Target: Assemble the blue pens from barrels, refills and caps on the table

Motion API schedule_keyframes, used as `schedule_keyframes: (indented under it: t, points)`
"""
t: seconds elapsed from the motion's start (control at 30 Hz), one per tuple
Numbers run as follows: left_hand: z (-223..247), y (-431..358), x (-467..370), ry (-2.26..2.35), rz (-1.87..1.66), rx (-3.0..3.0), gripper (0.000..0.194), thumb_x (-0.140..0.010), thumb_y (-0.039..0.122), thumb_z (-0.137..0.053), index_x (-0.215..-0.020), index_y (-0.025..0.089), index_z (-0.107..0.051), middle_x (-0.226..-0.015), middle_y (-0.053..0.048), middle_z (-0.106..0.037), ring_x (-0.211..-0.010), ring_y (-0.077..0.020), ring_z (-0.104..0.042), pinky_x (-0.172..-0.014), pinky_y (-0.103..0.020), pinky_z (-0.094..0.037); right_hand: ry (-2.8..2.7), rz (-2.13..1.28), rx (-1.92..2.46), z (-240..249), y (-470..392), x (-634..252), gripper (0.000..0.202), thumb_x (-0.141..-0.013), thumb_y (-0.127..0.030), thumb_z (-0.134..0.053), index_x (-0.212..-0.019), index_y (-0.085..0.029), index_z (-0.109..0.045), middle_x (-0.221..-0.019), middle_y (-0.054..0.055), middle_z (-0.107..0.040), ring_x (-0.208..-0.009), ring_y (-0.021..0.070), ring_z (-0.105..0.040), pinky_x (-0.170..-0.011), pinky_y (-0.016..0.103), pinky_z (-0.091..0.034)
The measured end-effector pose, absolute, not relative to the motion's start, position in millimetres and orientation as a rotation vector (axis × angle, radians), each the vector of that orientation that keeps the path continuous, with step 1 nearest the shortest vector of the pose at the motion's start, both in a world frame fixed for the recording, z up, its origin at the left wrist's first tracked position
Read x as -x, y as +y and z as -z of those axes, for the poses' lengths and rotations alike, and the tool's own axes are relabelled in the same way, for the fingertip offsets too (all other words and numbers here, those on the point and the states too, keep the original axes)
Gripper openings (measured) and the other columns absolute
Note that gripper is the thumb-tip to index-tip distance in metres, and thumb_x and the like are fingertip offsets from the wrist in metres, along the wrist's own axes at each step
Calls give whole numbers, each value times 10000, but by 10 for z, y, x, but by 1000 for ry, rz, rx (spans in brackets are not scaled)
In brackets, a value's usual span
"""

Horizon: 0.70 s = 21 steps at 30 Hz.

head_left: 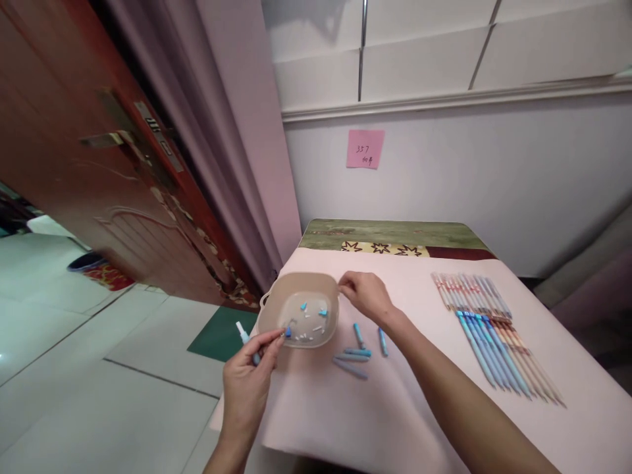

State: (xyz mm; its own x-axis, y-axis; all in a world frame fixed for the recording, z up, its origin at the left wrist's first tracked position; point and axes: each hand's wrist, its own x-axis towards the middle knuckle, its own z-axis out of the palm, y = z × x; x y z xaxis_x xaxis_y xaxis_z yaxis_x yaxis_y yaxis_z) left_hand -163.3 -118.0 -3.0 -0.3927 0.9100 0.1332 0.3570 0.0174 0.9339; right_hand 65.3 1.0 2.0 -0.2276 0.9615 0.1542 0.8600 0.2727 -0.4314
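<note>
My left hand [249,378] is closed around a light blue pen piece [243,333] with a white end that sticks up past the fingers. Its thumb and forefinger pinch together at the near left rim of a beige basin [299,283]; anything tiny between them is too small to make out. Right beside those fingertips is a small blue piece [288,332]. Inside the basin lie several small white bits and a few bright blue pieces [322,313]. My right hand [365,294] has its fingers closed at the basin's right rim, where the handle would be.
Several loose blue pen parts [351,367] lie right of the basin. Rows of blue and brown pens [494,355] lie farther right, with clear-barrelled ones [471,294] behind. The pale-covered table [316,415] stands against the wall; a wooden door [162,197] is at left.
</note>
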Motion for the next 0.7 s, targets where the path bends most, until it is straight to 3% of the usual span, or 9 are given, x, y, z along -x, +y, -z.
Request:
schedule_keyframes:
  t: [0.1, 0.2, 0.4, 0.7]
  points:
    - [50, -1150, 1505, 1711, -1335, -1310, 307, -689, 419, -739, -866, 169, -758, -571, 12, -547, -551, -120, -458, -514, -219, -386, -2019, -453, 1787, 178, -277, -989, 134, -837, -244, -578, -798, -227, -704, -759, 11, -725, -696, 162, -629, -607, 242, -358]
    - [98, -1113, 1397, 1655, -1317, -1306, 303, -690, 416, -741, -863, 168, -755, -587, 6, -566, -543, -115, -457, -505, -215, -387, -2003, -602, 1820, 449, -588, -1123, 131, -808, -202, -587, -747, -224, -702, -731, 6, -714, -668, 153, -623, -608, 236, -363]
    - [153, -1126, 1341, 1629, -1332, -1267, 299, -696, 412, -738, -869, 168, -752, -732, -25, -650, -532, -95, -449, -477, -207, -368, -2083, -657, 1744, 690, -941, -919, 160, -812, -159, -556, -846, -222, -699, -864, 21, -700, -783, 163, -638, -685, 239, -396]
    - [87, -1205, 1100, 1484, -1285, -1158, 290, -681, 395, -748, -847, 157, -750, -562, 18, -561, -497, -92, -419, -482, -210, -344, -2295, -574, 1799, 693, -930, -732, 147, -845, -158, -534, -853, -189, -677, -921, 63, -658, -787, 183, -648, -634, 258, -383]
